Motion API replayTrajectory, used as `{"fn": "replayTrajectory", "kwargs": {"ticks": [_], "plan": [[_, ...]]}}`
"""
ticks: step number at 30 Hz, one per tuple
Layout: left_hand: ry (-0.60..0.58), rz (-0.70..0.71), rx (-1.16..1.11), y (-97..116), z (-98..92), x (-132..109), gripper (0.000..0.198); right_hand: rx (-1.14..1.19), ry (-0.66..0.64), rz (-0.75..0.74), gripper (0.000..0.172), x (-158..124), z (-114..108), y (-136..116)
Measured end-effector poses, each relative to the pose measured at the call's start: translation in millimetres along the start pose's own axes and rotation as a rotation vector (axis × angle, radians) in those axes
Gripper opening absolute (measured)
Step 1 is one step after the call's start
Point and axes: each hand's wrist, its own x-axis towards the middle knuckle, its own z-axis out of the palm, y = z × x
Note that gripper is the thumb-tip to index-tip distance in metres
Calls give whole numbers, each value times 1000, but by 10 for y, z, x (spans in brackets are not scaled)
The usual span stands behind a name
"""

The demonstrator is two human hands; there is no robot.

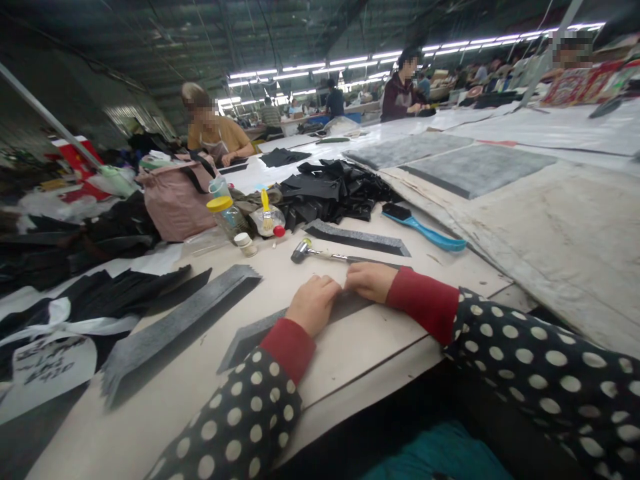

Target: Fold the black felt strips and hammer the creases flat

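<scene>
Both my hands are close together over a dark grey fabric strip (250, 337) lying on the pale table. My left hand (314, 303) has its fingers bent and closed on the strip's upper edge. Beside it, my right hand (371, 280) pinches the same strip with curled fingers; the fingertips are partly hidden. Just beyond them lies a hammer (320, 254) with a metal head. Behind the hammer is another grey-and-black strip (357, 238). To the left rests a long stack of grey strips (185, 330) with jagged ends.
A blue-handled brush (425, 231) lies at the right, near a pale cloth (565, 247). Beyond are a yellow-lidded jar (227, 217), a small white bottle (245, 245), a yellow paintbrush (266, 210) and a black scrap pile (325, 190). Tied black pieces (115, 293) sit left. Several people work farther back.
</scene>
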Motion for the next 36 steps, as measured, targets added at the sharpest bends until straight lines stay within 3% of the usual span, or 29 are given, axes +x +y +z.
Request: {"fn": "replayTrajectory", "kwargs": {"ticks": [3,6,10,14,21,26,29,36], "plan": [[-73,62,93,21,-42,-21,24,-182,-86,47,22,27,-45,-141],[-84,74,39,-8,-43,-60,28,-284,-127,118,20,33,-72,-289],[-3,-24,-186,-110,-12,-99,24,-305,-47,172,21,-14,-46,-361],[51,-120,-358,-196,-22,-109,18,-277,37,194,28,-87,-2,-265],[94,-179,-406,-178,25,-72,21,-213,121,274,19,-83,29,-235],[130,-179,-366,-170,83,-71,22,-59,25,276,39,42,34,-344],[118,-158,-322,-147,66,-79,21,-52,-14,267,36,75,27,-367],[30,-88,-260,-131,2,-65,24,-322,-100,277,24,125,53,-569]]}}
